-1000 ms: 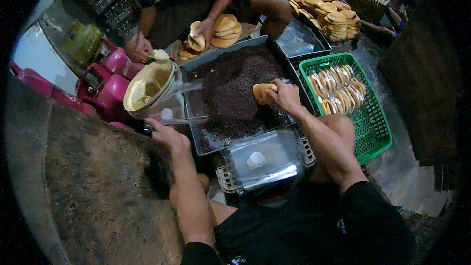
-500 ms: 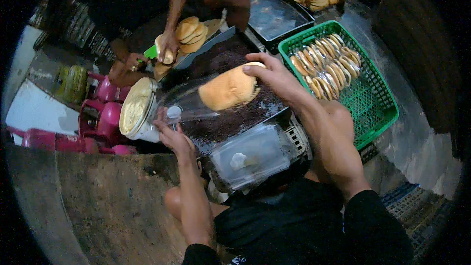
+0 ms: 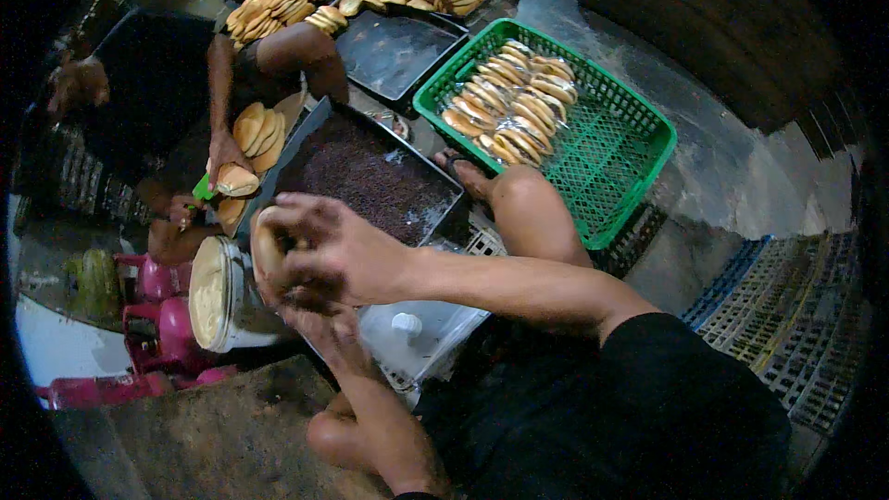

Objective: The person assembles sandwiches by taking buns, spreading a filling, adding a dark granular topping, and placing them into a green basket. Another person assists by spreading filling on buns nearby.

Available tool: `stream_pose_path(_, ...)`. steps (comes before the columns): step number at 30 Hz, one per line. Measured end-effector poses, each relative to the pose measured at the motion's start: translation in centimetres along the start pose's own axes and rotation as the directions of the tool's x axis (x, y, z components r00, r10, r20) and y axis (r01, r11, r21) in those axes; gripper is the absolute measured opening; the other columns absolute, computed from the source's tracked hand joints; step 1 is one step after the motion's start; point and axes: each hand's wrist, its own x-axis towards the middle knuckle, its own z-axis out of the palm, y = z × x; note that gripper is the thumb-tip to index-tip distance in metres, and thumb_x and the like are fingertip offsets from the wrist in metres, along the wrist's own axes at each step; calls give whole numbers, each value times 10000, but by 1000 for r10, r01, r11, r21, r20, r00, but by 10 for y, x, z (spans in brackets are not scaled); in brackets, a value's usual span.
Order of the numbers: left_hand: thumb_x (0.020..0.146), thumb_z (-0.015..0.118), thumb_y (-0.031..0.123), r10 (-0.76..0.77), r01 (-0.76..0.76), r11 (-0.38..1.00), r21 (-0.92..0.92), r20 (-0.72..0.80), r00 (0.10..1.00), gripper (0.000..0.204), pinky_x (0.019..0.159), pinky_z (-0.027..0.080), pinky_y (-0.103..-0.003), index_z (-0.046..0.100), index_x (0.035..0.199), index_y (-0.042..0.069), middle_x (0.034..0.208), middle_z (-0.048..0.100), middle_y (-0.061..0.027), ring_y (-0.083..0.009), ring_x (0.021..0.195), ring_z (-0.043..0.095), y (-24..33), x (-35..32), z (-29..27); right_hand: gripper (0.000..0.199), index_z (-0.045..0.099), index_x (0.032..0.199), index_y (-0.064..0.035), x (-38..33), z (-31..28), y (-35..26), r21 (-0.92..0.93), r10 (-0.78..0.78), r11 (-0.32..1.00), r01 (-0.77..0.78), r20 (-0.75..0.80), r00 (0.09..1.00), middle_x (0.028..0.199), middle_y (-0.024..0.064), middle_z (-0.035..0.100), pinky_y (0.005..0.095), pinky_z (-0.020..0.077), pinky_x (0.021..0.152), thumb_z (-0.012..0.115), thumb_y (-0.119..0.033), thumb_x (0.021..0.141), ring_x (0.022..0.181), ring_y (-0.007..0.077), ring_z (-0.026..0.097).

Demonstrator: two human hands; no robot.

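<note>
Lowered from above the tray since a moment ago, the bun (image 3: 267, 248) now sits at my chest, beside the tub of cream (image 3: 215, 294), with my right hand (image 3: 344, 255) curled around it and my left hand (image 3: 319, 317) cupping underneath. Soft and light, it looks easily crushed, so I judge its edges the best hold, near the tray of chocolate sprinkles (image 3: 370, 176).

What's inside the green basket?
The green basket holds rows of filled buns in clear wrap at its far end; the near end shows bare mesh. Anything beneath the buns is covered.
</note>
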Motion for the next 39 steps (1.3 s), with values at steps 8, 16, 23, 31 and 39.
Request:
stream_pose_path(8,977,509,499,-41,-26,899,438,142,989,609,1080,393,-438,400,1438,117,1421,479,-125,-268,1313,444,-76,-32,91,488,570,1228,-192,14,-84,-6,-523,80,831,190,450,889,1381,108,507,593,327,1079,693,-251,760,1317,346,445)
stream_pose_path(16,909,613,503,-416,-87,121,989,130,900,527,694,486,-333,671,1002,-12,893,699,-136,-190,760,652,-117,-8,109,463,529,1170,-64,-142,-247,115,-750,917,295,-592,46,397,1152,187,629,480,505,850,710,-247,786,1068,395,603)
stream_pose_path(23,852,645,584,-523,-104,-655,749,-348,778,632,614,503,-404,697,636,-9,577,646,-160,-289,580,659,-69,-68,21,810,297,1434,-61,-311,-236,186,-770,955,-253,-586,-101,-280,1354,223,550,589,346,1034,703,-404,822,1223,424,540)
stream_pose_path(31,898,649,506,-604,-81,-486,870,-267,751,574,568,495,-392,705,697,-29,615,663,-150,-260,561,661,-72,-68,-23,859,498,1346,-19,-96,-197,215,-491,819,574,-655,323,475,1191,232,642,476,502,885,655,-655,789,1043,380,644)
stream_pose_path(39,949,589,494,-328,134,212,968,-58,943,555,544,502,-295,668,856,-47,743,681,-115,-196,579,649,-34,-89,9,361,662,1008,-25,-27,-41,5,-263,482,850,-456,740,470,917,161,704,466,528,756,686,-352,859,869,361,676)
